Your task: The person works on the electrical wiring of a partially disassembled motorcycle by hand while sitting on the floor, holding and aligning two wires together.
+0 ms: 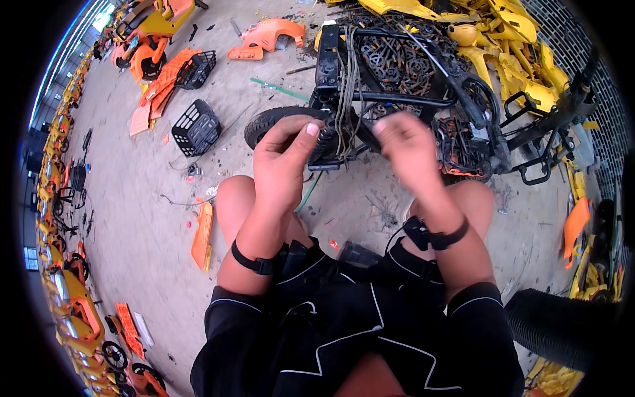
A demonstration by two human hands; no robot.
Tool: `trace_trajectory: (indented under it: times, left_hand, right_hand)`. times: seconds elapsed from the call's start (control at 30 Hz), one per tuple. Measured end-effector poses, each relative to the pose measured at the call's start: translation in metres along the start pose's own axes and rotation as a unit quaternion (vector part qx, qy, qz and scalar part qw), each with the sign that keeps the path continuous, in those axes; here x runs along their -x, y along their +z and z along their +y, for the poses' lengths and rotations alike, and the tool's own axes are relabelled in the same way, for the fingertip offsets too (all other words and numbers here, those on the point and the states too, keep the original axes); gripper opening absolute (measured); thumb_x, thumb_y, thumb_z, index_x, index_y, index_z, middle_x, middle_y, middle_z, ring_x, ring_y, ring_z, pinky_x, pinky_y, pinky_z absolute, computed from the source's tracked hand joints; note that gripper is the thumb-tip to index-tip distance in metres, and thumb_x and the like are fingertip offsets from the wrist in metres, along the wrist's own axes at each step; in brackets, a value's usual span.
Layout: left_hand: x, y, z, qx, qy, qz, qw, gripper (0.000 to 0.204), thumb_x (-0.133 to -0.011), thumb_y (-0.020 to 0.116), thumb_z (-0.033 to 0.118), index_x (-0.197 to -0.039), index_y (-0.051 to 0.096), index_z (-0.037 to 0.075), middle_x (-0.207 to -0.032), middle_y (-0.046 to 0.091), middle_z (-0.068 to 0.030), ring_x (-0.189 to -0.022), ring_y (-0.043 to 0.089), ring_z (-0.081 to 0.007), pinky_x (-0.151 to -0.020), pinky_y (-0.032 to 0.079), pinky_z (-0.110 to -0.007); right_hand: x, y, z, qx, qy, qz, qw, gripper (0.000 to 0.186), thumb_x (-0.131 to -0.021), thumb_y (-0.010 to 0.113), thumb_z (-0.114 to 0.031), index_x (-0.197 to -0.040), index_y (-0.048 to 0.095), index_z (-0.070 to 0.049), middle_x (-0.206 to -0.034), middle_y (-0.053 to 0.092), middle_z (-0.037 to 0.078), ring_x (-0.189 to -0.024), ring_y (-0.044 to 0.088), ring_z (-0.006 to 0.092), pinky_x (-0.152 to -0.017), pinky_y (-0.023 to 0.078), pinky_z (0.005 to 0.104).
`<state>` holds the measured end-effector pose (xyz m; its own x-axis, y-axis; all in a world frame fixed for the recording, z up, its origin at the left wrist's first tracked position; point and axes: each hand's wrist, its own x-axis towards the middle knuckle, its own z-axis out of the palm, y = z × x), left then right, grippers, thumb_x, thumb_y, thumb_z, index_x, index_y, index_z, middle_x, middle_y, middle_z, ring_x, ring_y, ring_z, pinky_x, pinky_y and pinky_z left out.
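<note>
1. Along the black bike frame (410,100), grey cables (348,79) hang bundled.
2. Left hand (284,155), near them, pinches narrowly; what it holds, if anything, is unclear.
3. Right hand (409,151) curls, blurred; its grip cannot be told.
4. Separating strands singly should limit snagging.

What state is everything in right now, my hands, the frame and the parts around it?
Left hand: fingers curled, grip unclear.
Right hand: blurred, fingers bent, grip unclear.
Black vehicle frame: bare, without body panels.
Grey cables: bunched, draped over the frame.
Black tyre: partly hidden behind the left hand.
Yellow panels: loose, heaped.
Black straps: fastened around both forearms.
</note>
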<state>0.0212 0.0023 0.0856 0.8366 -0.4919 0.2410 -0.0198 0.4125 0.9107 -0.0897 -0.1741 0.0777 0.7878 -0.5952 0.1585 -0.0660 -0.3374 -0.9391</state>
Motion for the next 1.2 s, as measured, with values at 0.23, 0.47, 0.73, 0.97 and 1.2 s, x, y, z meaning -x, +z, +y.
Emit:
trace_trajectory:
  times: [0.23,0.47,0.73,0.97,1.2]
  left_hand:
    - [-0.003,-0.009,-0.003,-0.004,-0.043,0.031,0.999,0.016,-0.092,0.070,0.010,-0.102,0.069,-0.001,-0.098,0.068,-0.0035,-0.091,0.059,-0.0088,-0.084,0.046,-0.023]
    - [0.000,-0.005,-0.002,-0.021,-0.006,0.016,1.000,0.017,-0.091,0.071,0.011,-0.102,0.070,-0.001,-0.097,0.067,-0.0028,-0.089,0.058,-0.0083,-0.081,0.045,-0.022]
    - [0.001,-0.018,0.003,-0.040,-0.031,0.038,0.998,0.016,-0.091,0.071,0.011,-0.101,0.070,-0.001,-0.098,0.066,-0.0020,-0.088,0.057,-0.0075,-0.079,0.045,-0.022]
    - [0.004,-0.012,0.002,-0.114,0.039,0.041,0.992,0.013,-0.092,0.069,0.010,-0.099,0.070,-0.001,-0.097,0.067,-0.0028,-0.087,0.057,-0.0078,-0.080,0.046,-0.022]
    - [-0.001,-0.028,0.005,-0.065,-0.025,0.038,0.997,0.018,-0.094,0.067,0.014,-0.104,0.070,-0.001,-0.100,0.071,-0.0075,-0.094,0.061,-0.0131,-0.087,0.045,-0.027]
  right_hand:
    - [0.043,0.018,-0.047,0.012,-0.394,-0.088,0.915,0.004,-0.087,0.066,-0.009,-0.088,0.067,-0.005,-0.073,0.064,0.010,-0.061,0.063,0.0214,-0.056,0.049,0.0333]
    - [0.015,0.033,0.034,0.118,-0.141,-0.130,0.974,0.008,-0.088,0.064,-0.013,-0.085,0.065,-0.006,-0.072,0.063,0.008,-0.060,0.062,0.0282,-0.057,0.050,0.0374]
    - [0.028,0.007,-0.051,-0.018,-0.233,0.046,0.971,0.009,-0.091,0.066,-0.010,-0.090,0.068,-0.001,-0.073,0.065,0.008,-0.062,0.061,0.0112,-0.056,0.049,0.0267]
    - [0.027,0.041,0.016,0.147,-0.306,-0.315,0.886,0.017,-0.080,0.065,-0.010,-0.096,0.066,-0.008,-0.076,0.063,0.012,-0.068,0.063,0.0315,-0.062,0.052,0.0393]
    - [0.030,-0.001,-0.063,-0.008,-0.216,-0.052,0.975,0.011,-0.092,0.065,-0.011,-0.095,0.070,-0.002,-0.073,0.064,0.005,-0.063,0.061,0.0110,-0.057,0.049,0.0273]
